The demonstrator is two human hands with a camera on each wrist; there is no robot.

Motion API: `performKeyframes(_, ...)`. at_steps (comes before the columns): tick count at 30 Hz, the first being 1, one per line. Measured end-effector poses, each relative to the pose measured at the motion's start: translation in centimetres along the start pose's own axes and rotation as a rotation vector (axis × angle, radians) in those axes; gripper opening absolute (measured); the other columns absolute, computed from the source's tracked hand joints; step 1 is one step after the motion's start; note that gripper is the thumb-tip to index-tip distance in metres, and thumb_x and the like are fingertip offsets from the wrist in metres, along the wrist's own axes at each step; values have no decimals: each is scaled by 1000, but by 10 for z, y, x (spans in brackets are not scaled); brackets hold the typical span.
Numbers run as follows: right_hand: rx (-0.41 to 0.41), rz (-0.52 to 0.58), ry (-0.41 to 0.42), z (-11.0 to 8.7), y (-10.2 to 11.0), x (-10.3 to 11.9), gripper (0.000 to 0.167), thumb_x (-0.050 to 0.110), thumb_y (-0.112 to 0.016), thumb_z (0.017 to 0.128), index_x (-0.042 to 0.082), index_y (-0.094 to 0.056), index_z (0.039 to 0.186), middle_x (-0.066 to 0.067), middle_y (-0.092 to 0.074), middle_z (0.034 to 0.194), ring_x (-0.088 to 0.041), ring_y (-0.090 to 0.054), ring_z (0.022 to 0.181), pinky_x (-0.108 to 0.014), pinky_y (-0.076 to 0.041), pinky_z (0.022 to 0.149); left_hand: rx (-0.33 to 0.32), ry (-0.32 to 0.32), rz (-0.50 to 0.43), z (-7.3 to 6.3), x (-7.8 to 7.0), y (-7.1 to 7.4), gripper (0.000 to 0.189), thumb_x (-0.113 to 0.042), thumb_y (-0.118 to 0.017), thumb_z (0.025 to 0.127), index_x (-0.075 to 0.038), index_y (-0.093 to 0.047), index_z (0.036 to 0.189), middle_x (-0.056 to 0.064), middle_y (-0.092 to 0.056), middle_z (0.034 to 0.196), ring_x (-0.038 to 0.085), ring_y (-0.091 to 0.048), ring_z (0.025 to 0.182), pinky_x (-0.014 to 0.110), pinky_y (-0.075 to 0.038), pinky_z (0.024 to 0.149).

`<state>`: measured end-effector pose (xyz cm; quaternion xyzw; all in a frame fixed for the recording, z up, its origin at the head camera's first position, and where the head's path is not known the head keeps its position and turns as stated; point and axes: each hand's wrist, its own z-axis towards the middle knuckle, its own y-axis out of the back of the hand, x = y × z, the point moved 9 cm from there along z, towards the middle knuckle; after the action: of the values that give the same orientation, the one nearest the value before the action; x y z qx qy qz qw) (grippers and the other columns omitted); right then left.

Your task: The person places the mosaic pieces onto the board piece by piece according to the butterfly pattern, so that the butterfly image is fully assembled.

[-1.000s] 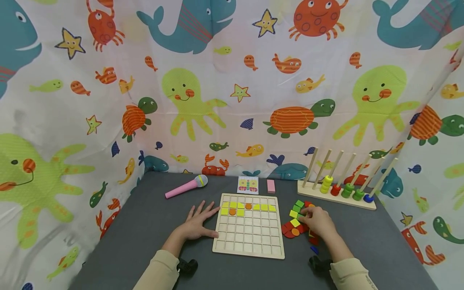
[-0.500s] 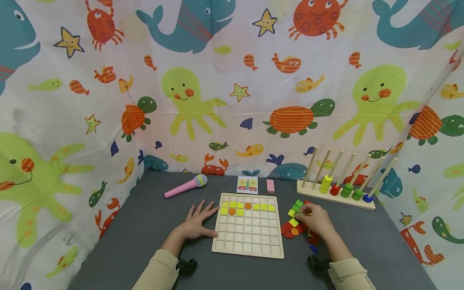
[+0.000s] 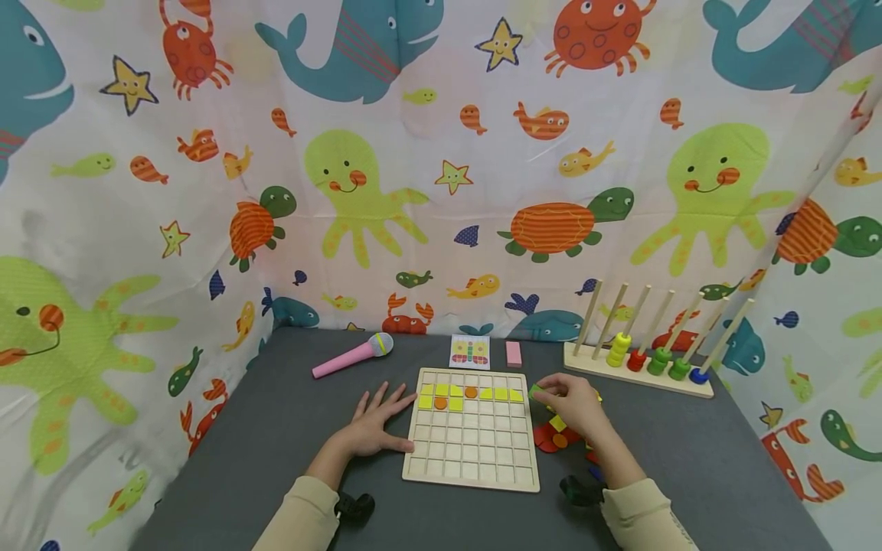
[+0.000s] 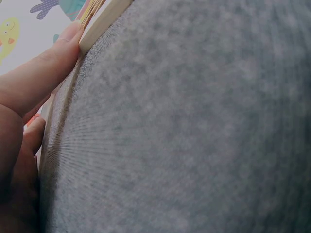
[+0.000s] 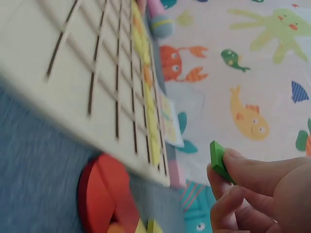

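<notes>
A wooden grid board (image 3: pixel 471 448) lies on the dark table, its upper rows partly filled with yellow tiles (image 3: pixel 457 404) and orange round tiles (image 3: pixel 440 402). My left hand (image 3: pixel 372 427) rests flat beside it with fingers spread, thumb and fingertips at its left edge; the thumb (image 4: pixel 53 60) shows against the wooden edge in the left wrist view. Between thumb and fingers, my right hand (image 3: pixel 577 404) pinches a green square tile (image 5: pixel 219 160), held up near the board's upper right corner. Below that hand lies a pile of red tiles (image 5: pixel 104 189) with yellow and orange ones, partly hidden by the hand.
Behind the board lie a butterfly pattern card (image 3: pixel 470 352) and a pink block (image 3: pixel 513 353). A pink toy microphone (image 3: pixel 354 356) is at the back left. A wooden peg stand (image 3: pixel 637 375) with coloured rings stands at the back right, before a printed curtain (image 3: pixel 441 252).
My right hand has lifted a green tile from the pile and moved left and slightly up toward the board's upper right corner. My left hand has stayed in place.
</notes>
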<state>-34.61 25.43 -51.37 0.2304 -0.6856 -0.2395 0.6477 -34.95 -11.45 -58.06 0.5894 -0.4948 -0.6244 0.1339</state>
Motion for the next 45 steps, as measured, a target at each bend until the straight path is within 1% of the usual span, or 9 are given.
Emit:
performKeyframes(5, 20, 70, 4, 2, -13, 11, 23, 25, -76, 92, 7, -75, 106, -6, -71, 92, -20, -57, 79, -28, -50, 65, -2, -3, -3, 0, -1, 0, 101, -67, -76, 75, -38, -28, 160, -3, -12, 171, 35, 11, 157, 65, 16, 118)
performKeyframes(11, 54, 98, 48, 5, -37, 23, 17, 21, -76, 92, 8, -76, 102, -3, -72, 87, -18, -58, 77, -28, -51, 66, -2, -14, -2, 2, -1, -1, 101, -66, -77, 76, -36, -29, 160, -1, -13, 171, 36, 10, 157, 66, 14, 118)
performKeyframes(19, 78, 125, 52, 9, -62, 41, 14, 20, -78, 90, 10, -77, 100, -3, -71, 84, -19, -61, 76, -29, -50, 63, -5, -26, -19, 1, 0, -1, 104, -68, -76, 75, -34, -28, 160, 1, -12, 171, 37, 10, 157, 65, 15, 118)
performKeyframes(22, 83, 136, 61, 12, -69, 45, 14, 21, -79, 89, 11, -76, 99, -2, -71, 85, -19, -62, 77, -29, -51, 64, -15, -33, -38, 1, 0, -1, 105, -70, -76, 73, -34, -30, 160, 2, -13, 171, 37, 10, 156, 65, 16, 118)
performKeyframes(28, 111, 150, 56, 17, -86, 46, 13, 22, -80, 88, 12, -75, 95, -2, -71, 84, -19, -63, 75, -29, -52, 64, -15, -30, -31, 2, 2, -4, 106, -73, -75, 72, -35, -29, 160, 0, -12, 171, 35, 11, 157, 63, 17, 119)
performKeyframes(32, 127, 145, 53, 20, -96, 45, 13, 21, -79, 89, 11, -74, 97, -4, -70, 85, -20, -62, 72, -30, -50, 61, -14, -31, -38, 1, 0, -2, 105, -71, -75, 73, -34, -30, 160, 2, -13, 171, 37, 10, 156, 64, 17, 118)
performKeyframes(38, 130, 99, 34, 22, -107, 44, 13, 23, -79, 89, 13, -74, 96, -4, -67, 85, -19, -57, 69, -28, -48, 57, -20, -36, -25, -1, -4, 0, 103, -69, -75, 75, -31, -30, 160, 5, -14, 171, 39, 9, 156, 65, 16, 118)
performKeyframes(43, 112, 56, 33, 22, -111, 46, 11, 21, -80, 88, 13, -74, 94, -4, -67, 85, -19, -57, 73, -28, -47, 59, -6, -27, -18, -1, -4, -1, 104, -70, -74, 75, -31, -29, 161, 5, -13, 171, 38, 10, 156, 64, 17, 118)
performKeyframes(45, 100, 35, 38, 21, -111, 47, 10, 20, -80, 88, 13, -74, 92, -2, -67, 84, -19, -57, 75, -28, -47, 62, -3, -23, -20, -1, -4, -1, 104, -70, -74, 75, -31, -29, 161, 4, -12, 171, 37, 11, 156, 64, 17, 118)
